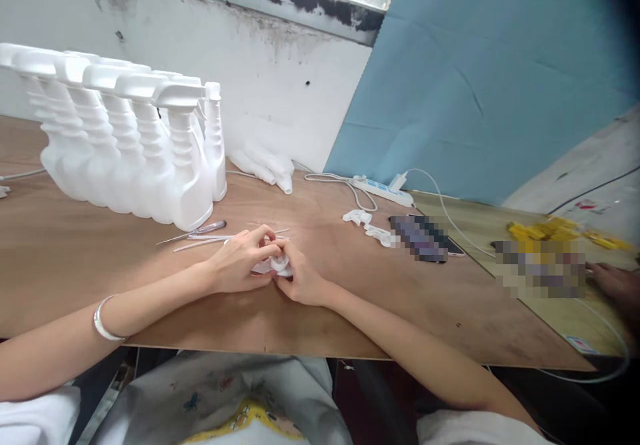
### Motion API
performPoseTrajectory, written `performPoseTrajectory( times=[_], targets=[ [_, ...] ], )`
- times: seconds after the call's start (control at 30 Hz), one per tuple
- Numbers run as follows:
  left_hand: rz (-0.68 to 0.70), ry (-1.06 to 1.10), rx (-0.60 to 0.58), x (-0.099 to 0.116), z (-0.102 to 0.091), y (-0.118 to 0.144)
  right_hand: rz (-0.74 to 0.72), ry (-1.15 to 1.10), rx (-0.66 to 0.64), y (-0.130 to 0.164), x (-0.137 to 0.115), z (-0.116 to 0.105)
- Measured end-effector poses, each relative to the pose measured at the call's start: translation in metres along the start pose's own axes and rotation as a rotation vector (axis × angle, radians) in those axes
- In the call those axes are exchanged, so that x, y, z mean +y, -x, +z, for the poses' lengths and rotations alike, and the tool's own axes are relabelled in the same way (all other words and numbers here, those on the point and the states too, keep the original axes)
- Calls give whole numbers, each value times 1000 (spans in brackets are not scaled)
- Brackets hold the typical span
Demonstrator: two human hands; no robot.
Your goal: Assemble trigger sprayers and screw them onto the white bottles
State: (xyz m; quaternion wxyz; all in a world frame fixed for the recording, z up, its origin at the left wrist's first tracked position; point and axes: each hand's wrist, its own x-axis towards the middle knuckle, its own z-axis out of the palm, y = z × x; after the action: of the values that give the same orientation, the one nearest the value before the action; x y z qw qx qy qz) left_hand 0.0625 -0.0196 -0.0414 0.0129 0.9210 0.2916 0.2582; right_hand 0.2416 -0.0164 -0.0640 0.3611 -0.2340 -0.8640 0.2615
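Both hands are meeting over the middle of the brown table [350, 325], nearer its front edge than the wall. The left hand [243, 263] is gripping a small white plastic part [280, 266] with bent fingers, and the right hand [305, 279] is closing its fingers on the same part from the other side; the fingers are hiding much of it.

The front edge is running just before the person's lap, with both forearms crossing it. A strip of brown surface is lying between that edge and the hands, and a broader stretch is opening from the right hand toward the right edge, where the table is meeting a yellowish surface [505, 308].

Room on the left is narrowing: thin white rods [200, 243] and a slim metal tool [205, 229] are lying just behind the left hand, and a block of white bottles [135, 138] is standing beyond them. White trigger pieces [380, 235] are lying beside phones [420, 239] close to the right edge. Past it, another person's hand [613, 281] is reaching in.
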Motion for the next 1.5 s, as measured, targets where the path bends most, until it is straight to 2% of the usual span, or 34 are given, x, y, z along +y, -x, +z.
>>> performPoseTrajectory(
  times=[0.3,0.47,0.57,0.67,0.8,0.87,1.03,1.13,1.33,1.5],
  targets=[
    [-26,253,-32,-1,0,-1,50,19,16,0,-1,3],
    [0,191,-31,-3,-7,-4,32,27,17,-2,-3,4],
    [25,53,37,-10,-15,-5,30,36,10,-2,-5,3],
    [5,-63,119,-16,-22,-6,50,32,-7,-3,-5,2],
    [-57,-105,125,-19,-28,-7,62,21,-23,-1,-4,2],
    [-121,-189,83,-22,-28,-7,66,30,-31,0,-4,2],
    [-326,-366,-149,-33,-28,-5,106,27,-41,1,-6,2],
    [-403,-375,-194,-38,-30,-4,131,28,-47,2,-7,0],
    [-440,-408,-315,-44,-30,0,140,45,-80,1,-8,-2],
    [-430,-414,-346,-45,-28,-1,147,46,-90,1,-9,-1]
  ],
)
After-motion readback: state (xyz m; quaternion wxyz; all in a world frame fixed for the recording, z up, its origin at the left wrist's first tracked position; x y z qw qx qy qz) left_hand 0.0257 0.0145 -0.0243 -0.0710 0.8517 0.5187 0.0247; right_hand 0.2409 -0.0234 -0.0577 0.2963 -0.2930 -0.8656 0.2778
